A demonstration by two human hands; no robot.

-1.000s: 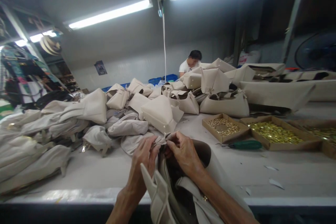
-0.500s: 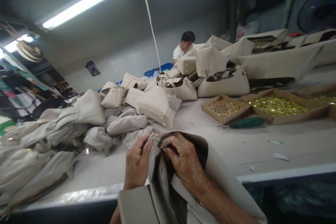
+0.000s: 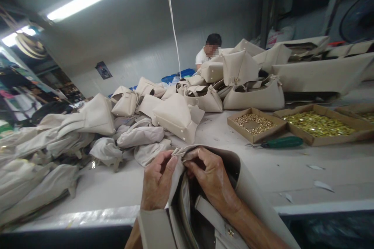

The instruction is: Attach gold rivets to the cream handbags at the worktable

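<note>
Now both hands pinch the top edge of the beige bag [image 3: 248, 198] that stands open at the near edge of the table [image 3: 111, 186]: the left hand [image 3: 156, 183] presses thumb and fingers together on the folded corner of the rim, and the right hand [image 3: 212, 181] curls over the same rim from the other side, its fingertips tucked into the fold, so each grip is closed on the bag. Compared with a second ago, the hands sit in much the same hold, but the bag's mouth gapes wider and more of its dark lining and inner strap shows; judging by this, the work at the corner is small finger work on the seam, not a change of hold. Half a second ago the picture was nearly the same. Farther out, the green-handled screwdriver [image 3: 282, 142] lies beside the cardboard trays of brass fittings [image 3: 255, 124], the pile of bags [image 3: 163, 113] lies beyond, and a person [image 3: 209, 52] sits at the far end.
</note>
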